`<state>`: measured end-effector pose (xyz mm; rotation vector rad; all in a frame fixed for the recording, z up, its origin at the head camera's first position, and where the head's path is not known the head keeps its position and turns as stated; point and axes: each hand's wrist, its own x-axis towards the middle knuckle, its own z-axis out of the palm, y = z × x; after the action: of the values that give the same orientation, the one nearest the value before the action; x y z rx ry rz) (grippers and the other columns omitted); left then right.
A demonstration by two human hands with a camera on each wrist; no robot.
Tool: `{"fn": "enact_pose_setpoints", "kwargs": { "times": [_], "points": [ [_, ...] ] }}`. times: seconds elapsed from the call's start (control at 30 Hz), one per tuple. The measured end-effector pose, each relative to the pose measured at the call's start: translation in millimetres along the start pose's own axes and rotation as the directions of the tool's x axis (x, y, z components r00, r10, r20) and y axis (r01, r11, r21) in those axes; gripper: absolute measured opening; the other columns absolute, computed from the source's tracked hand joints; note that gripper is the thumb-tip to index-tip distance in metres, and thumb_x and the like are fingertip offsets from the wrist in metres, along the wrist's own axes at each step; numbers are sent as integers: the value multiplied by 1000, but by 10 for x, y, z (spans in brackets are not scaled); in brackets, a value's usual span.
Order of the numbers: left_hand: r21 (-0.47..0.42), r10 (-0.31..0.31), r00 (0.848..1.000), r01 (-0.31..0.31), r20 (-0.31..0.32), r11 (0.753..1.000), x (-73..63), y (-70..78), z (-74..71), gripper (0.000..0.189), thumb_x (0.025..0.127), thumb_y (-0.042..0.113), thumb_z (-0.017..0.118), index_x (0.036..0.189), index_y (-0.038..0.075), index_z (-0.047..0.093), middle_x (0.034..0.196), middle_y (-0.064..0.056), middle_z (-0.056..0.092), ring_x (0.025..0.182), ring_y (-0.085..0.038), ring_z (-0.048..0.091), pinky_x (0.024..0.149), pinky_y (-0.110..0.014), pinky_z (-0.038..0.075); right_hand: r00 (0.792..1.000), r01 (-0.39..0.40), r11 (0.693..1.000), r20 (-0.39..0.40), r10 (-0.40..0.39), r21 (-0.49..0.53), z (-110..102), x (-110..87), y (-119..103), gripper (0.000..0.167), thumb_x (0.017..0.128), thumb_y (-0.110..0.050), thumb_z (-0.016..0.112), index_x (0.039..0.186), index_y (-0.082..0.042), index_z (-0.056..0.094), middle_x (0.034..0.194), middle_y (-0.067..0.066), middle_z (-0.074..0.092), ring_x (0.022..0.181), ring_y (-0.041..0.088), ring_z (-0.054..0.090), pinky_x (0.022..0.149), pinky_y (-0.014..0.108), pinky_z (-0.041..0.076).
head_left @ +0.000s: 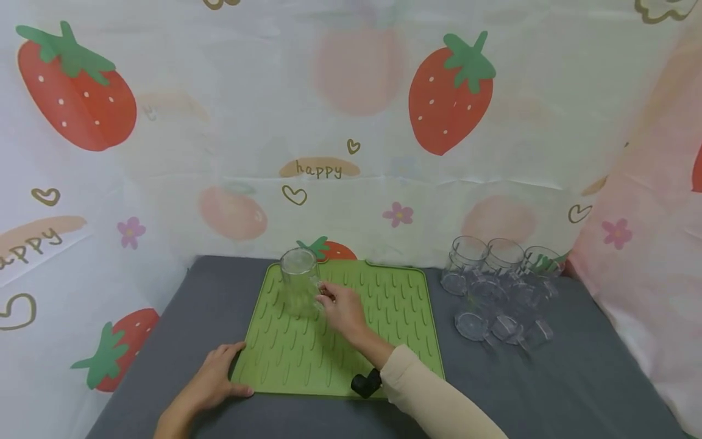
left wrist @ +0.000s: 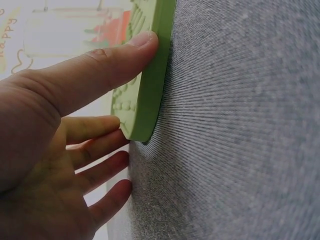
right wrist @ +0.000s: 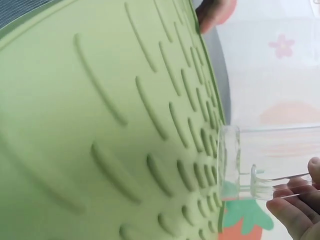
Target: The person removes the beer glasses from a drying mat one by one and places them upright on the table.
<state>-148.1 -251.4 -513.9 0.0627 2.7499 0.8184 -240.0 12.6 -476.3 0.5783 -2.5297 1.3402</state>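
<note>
A clear glass mug [head_left: 299, 277] stands upright over the back left part of a green ridged mat [head_left: 384, 317]. My right hand [head_left: 344, 311] grips its handle from the right. In the right wrist view the thick base of the mug [right wrist: 229, 162] is right at the mat's surface, and the fingers [right wrist: 292, 215] are curled round the handle. My left hand [head_left: 214, 375] rests at the mat's front left corner. The left wrist view shows its thumb [left wrist: 142, 41] on the front edge, with the index fingertip near the side edge and the other fingers loosely extended.
Several more clear mugs [head_left: 473, 326] stand in two rows on the grey cloth [head_left: 526, 390] to the right of the mat. A strawberry-print curtain [head_left: 351, 134] hangs behind the table and along both sides. A black device [head_left: 364, 383] is at my right wrist.
</note>
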Motion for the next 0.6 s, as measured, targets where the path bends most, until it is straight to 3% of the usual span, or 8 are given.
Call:
{"fn": "enact_pose_setpoints", "kwargs": {
  "times": [0.37,0.6],
  "points": [
    [-16,2,1000,-2,1,1000,-1,17,-13,99,65,35,89,142,-5,42,137,-26,46,129,-47,38,99,-62,39,1000,30,999,-11,-29,28,-345,-124,87,23,93,-13,65,111,-1,72,99,12,75,90,25,71,69,26,56],
    [0,0,1000,0,-7,1000,-9,26,-9,99,64,35,90,141,-5,43,136,-25,47,128,-47,39,100,-62,39,999,31,999,-21,-31,41,-539,-205,82,20,91,-12,67,107,-2,73,96,11,75,88,23,70,72,31,58]
  ]
}}
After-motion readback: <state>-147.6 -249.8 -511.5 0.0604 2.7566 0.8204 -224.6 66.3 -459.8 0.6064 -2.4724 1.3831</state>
